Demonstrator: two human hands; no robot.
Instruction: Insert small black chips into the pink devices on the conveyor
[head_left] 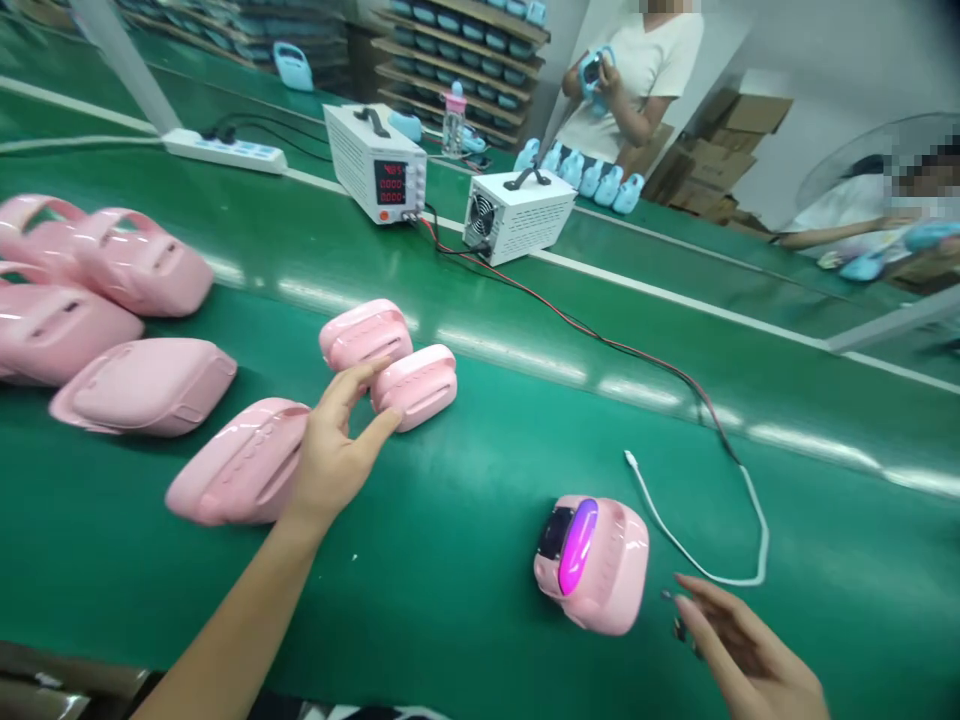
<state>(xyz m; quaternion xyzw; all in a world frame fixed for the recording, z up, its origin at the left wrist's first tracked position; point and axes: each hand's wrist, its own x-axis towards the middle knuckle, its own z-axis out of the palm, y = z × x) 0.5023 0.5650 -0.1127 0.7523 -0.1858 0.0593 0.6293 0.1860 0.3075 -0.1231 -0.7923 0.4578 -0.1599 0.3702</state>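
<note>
My left hand [341,450] has its thumb and fingers around the left end of a small pink handled device [424,385], which rests on the green table [465,560]. Directly behind it, touching or nearly so, is a similar pink device [360,335]. A larger pink device [240,470] lies partly hidden behind my left wrist. At the right, another pink device [619,570] has a lit purple-pink strip and a dark panel. My right hand [739,640] is beside it, fingers curled in a pinch around something small and dark that I cannot make out.
Several pink housings [150,385] sit at the left. A white cable [686,560] joins red and black wires from a power supply [375,165]. Near it are a second white unit [517,215] and a power strip [225,150]. Two people work across the table among blue devices.
</note>
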